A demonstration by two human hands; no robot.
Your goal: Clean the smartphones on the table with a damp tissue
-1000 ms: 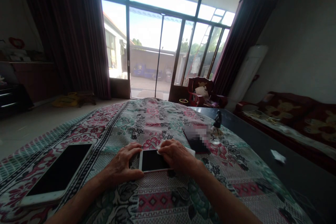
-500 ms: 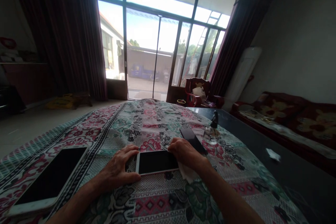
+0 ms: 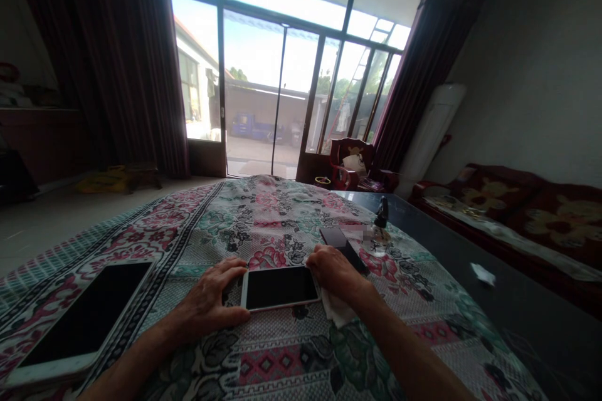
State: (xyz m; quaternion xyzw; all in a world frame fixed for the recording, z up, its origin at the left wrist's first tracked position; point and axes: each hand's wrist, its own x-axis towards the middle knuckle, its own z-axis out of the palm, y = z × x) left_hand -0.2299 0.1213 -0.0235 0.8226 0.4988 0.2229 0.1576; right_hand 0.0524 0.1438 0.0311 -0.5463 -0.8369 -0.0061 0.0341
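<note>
A white-edged phone (image 3: 281,287) with a dark screen lies flat on the patterned cloth before me. My left hand (image 3: 214,294) holds its left end, thumb at the near corner and fingers at the far corner. At the phone's right end, my right hand (image 3: 336,272) is closed around a white cloth or tissue (image 3: 338,313), which hangs out below the palm. The right fingertips touch the phone's far right corner. Just beyond that hand lies a dark flat phone-like slab (image 3: 347,249), partly covered. A clear bottle with a black spray top (image 3: 382,213) stands behind it.
On the left of the flowered tablecloth (image 3: 273,338) rests a large white tablet (image 3: 89,313). A crumpled white tissue (image 3: 483,274) sits on the dark tabletop (image 3: 531,319) at right. A wooden sofa (image 3: 508,194), a chair (image 3: 350,163) and glass doors stand farther off.
My right hand has shifted slightly right along the phone with the white cloth, baring the phone's right end. My left hand keeps its hold. The whole view has moved a little.
</note>
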